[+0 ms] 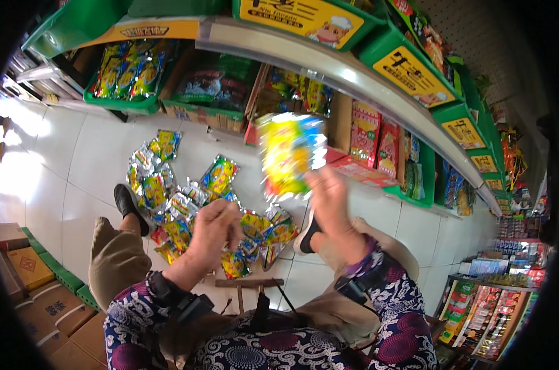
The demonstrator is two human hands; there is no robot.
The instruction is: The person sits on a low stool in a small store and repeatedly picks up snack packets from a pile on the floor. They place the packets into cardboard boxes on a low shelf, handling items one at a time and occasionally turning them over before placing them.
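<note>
My right hand (328,192) grips the lower right corner of a shiny yellow, blue and green snack packet (286,155), which is blurred and held up in front of the low shelf. My left hand (214,231) hovers above a pile of packets, its fingers curled in and no object visible in them. Below it, packets of the same colours (154,189) lie in a loose heap on the tiled floor between my feet. Some show silver backs (182,203). One packet (220,175) lies at the far side of the heap.
An open carton (339,122) on the bottom shelf contains similar packets. Left of it stand a carton of dark bags (214,85) and a green bin (122,106) of packets. Red boxes (365,134) stand to the right. A shelf edge (279,46) overhangs them. Brown cartons (57,305) sit behind left.
</note>
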